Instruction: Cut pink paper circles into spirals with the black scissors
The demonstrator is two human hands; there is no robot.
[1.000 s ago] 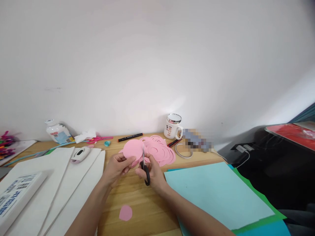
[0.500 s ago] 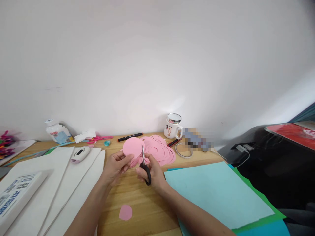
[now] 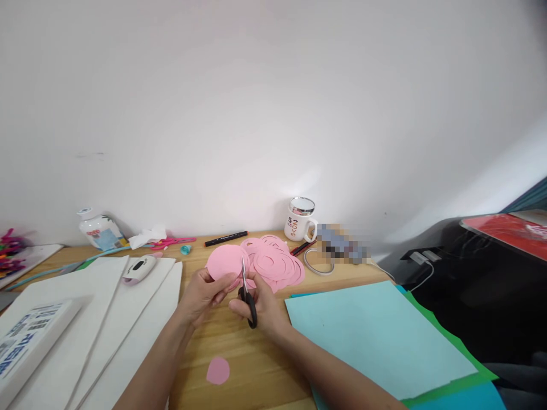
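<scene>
My left hand [image 3: 209,291] pinches the lower edge of a round pink paper disc [image 3: 223,262], held up over the wooden table. In my right hand [image 3: 260,304] is a pair of scissors [image 3: 248,302] with black handles, its blades pointing up at the disc's right edge. How far the blades are apart is hard to make out. Just behind the hands lies a heap of pink paper cut-outs [image 3: 273,263] with ring-shaped and round pieces. A small pink paper scrap [image 3: 218,370] lies on the table nearer to me.
White sheets [image 3: 115,319] cover the left, with a white box [image 3: 34,336] on them. Light blue and green sheets [image 3: 376,336] lie right. Along the wall are a mug [image 3: 300,219], a black marker [image 3: 226,238], pink scissors [image 3: 173,242], a white bottle [image 3: 101,229] and a tape ring [image 3: 318,272].
The paper disc has shifted slightly left and down, turned a little in my left hand. My right hand with the scissors has come slightly lower and to the left.
</scene>
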